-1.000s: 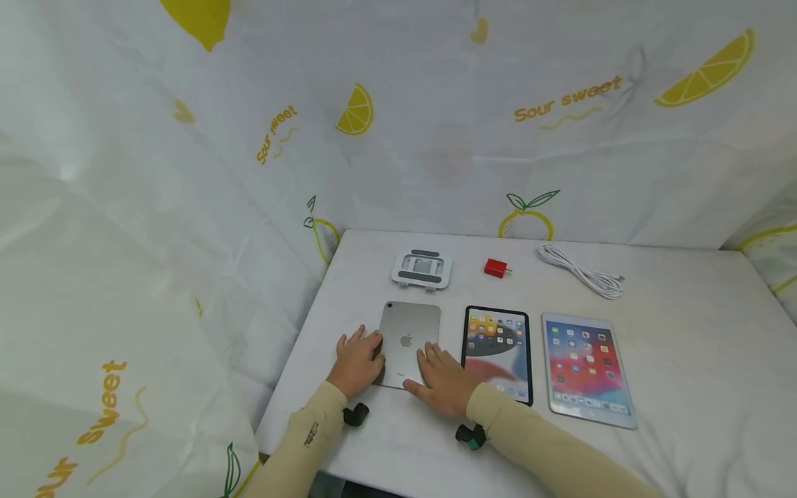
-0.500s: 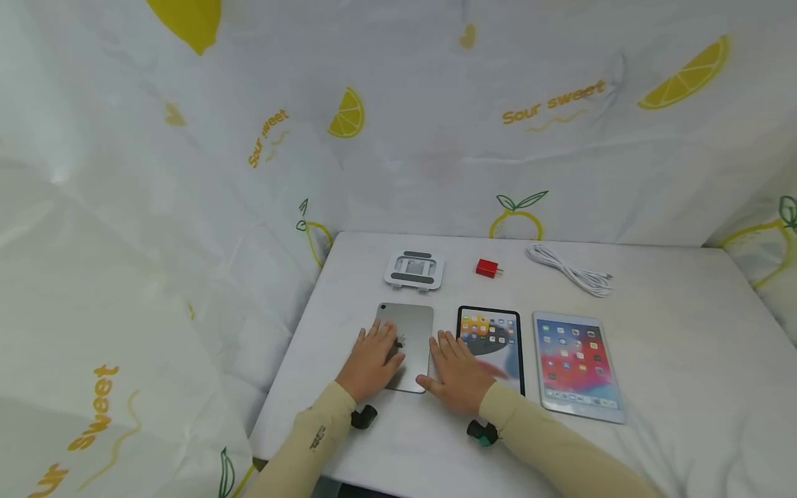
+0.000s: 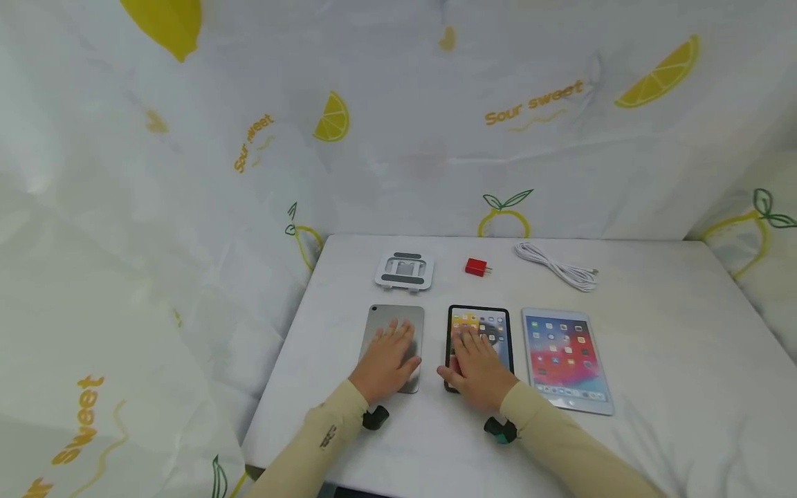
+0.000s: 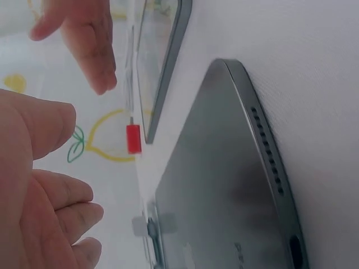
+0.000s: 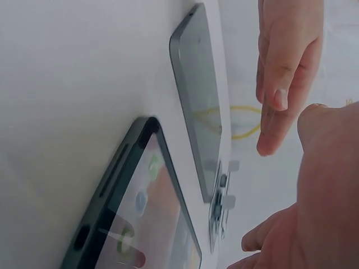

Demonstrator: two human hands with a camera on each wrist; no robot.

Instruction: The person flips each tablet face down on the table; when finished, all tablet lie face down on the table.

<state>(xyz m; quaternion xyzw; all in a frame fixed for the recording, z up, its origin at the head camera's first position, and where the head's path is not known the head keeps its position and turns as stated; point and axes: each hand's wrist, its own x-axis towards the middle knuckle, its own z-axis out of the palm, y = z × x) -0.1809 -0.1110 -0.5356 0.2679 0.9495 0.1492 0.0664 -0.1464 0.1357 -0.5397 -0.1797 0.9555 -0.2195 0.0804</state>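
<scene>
Head view: "Sour sweet" is printed on the curtain [image 3: 535,104]. At lower centre of the worktop [image 3: 654,332], the left hand [image 3: 386,363] is laid flat, its grip open, on a silver face-down tablet [image 3: 386,318]; the right hand [image 3: 476,370], likewise open, on the black-framed lit tablet [image 3: 492,325].

Left wrist view: the silver tablet's grey back [image 4: 224,185] is seen at centre, its small print unreadable.

Right wrist view: app icons are shown on the black-framed tablet [image 5: 151,224] at lower left.

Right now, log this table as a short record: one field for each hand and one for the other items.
left hand: open, flat over the face-down silver tablet
right hand: open, over the lit black-framed tablet
contact: wrist views suggest both hands hover; cannot confirm
row right: white-framed tablet
far row: folded grey stand, red plug, coiled white cable
</scene>
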